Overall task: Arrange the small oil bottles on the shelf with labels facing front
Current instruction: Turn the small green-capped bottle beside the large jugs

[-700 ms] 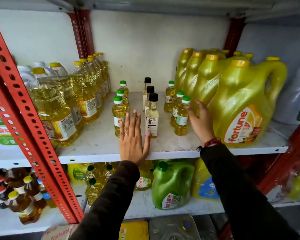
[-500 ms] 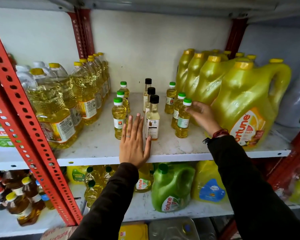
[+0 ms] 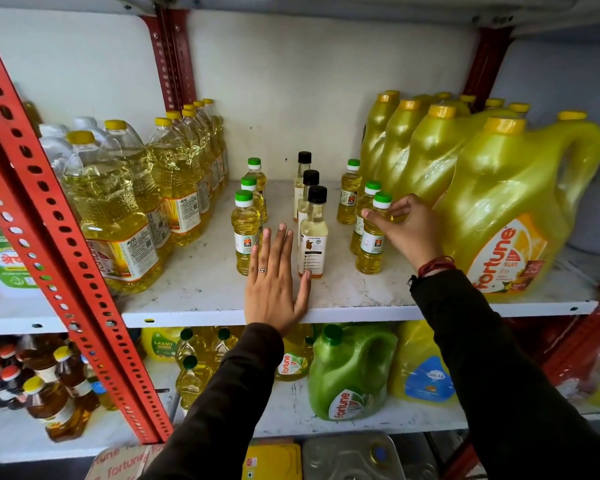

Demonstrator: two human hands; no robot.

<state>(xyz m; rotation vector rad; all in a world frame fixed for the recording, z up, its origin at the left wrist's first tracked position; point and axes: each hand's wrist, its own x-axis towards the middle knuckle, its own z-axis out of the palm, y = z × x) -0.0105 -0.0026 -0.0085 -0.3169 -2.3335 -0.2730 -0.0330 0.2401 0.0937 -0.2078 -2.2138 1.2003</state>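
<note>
Right hand's fingertips [image 3: 367,213] pinch the shoulder of the front right bottle [image 3: 373,239], just under its green cap [image 3: 382,199], thumb on the near side, other digits curled round the far side; right hand [image 3: 404,228] is closed on that bottle, wrist sitting against the big yellow jug [image 3: 510,209]. Left hand [image 3: 274,282] lies flat, palm down, on the shelf [image 3: 361,292] edge, fingers straight and close together, holding nothing, tips between the front left bottle [image 3: 246,233] and the black-capped bottle [image 3: 314,237], near or touching both, can't tell which. Small bottles stand upright in three short rows mid-shelf: green caps left, black caps middle, green caps right, between the clear oil bottles [image 3: 118,209] on the left and the jugs on the right. Handling guess: small, full, light, thin plastic that gives if squeezed, smooth and maybe oily so slippery; narrow base, tips easily and could knock its neighbours behind. Best hold looks like the shoulder or neck under the cap for twisting in place, or round the belly above the label to lift. Held bottle's label [image 3: 370,241] already shows roughly frontward, a small twist likely enough. Keep it low and down on the shelf while turning.
</note>
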